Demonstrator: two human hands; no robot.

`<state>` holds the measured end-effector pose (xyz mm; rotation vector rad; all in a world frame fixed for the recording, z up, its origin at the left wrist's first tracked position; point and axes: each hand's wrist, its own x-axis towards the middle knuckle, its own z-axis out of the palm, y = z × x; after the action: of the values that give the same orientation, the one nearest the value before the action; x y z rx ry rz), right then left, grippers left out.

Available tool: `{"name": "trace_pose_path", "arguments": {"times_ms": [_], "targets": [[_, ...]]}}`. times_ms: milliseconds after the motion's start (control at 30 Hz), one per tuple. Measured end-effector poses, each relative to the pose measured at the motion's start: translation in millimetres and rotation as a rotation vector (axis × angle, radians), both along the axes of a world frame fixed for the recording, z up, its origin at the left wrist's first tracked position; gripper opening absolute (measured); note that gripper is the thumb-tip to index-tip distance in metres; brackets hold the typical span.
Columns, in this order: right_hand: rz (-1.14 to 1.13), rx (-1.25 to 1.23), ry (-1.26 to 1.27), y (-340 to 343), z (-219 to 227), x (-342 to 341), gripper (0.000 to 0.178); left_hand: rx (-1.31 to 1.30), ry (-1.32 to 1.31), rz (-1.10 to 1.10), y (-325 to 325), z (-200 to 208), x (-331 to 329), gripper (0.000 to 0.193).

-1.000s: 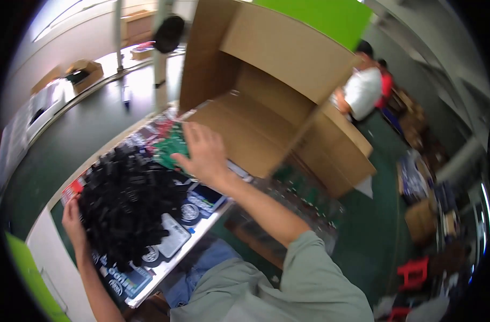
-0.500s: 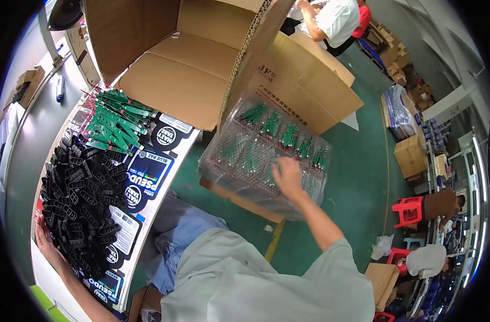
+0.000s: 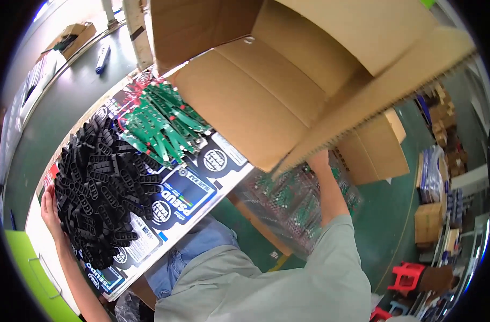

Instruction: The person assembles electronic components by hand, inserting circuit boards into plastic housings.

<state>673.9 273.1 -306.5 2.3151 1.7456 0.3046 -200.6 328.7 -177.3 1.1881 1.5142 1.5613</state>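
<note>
right hand (image 3: 319, 160) partly hidden behind a cardboard flap (image 3: 382, 99)

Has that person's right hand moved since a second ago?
Yes. Judged against the table, the right hand has gone from the green boards rightward, past the table's edge, to the plastic trays; a cardboard flap partly hides it.

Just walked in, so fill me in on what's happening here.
The person's left hand is at the edge of a heap of small, oblong black pieces. The right hand is over clear plastic trays with green strips, its fingers hidden by a brown cardboard box, so its grip is unclear. Loose, narrow green circuit boards lie between heap and box.
</note>
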Motion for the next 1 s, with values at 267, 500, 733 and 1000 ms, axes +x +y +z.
{"name": "trace_pose_path", "arguments": {"times_ms": [267,500,733,1000], "targets": [[0.059,-0.6,-0.077,43,-6,18,0.061,-0.008,0.004,0.019,-8,14,23,0.044],[-0.515,-1.309,-0.514,111,-71,-6,0.065,-0.023,0.007,0.015,2,10,27,0.044],[0.25,-0.555,0.07,36,1,37,0.077,-0.002,0.009,0.035,-7,7,5,0.043],[0.323,-0.59,-0.043,39,-53,62,0.049,-0.015,0.076,0.013,-4,4,-1,0.044]]}}
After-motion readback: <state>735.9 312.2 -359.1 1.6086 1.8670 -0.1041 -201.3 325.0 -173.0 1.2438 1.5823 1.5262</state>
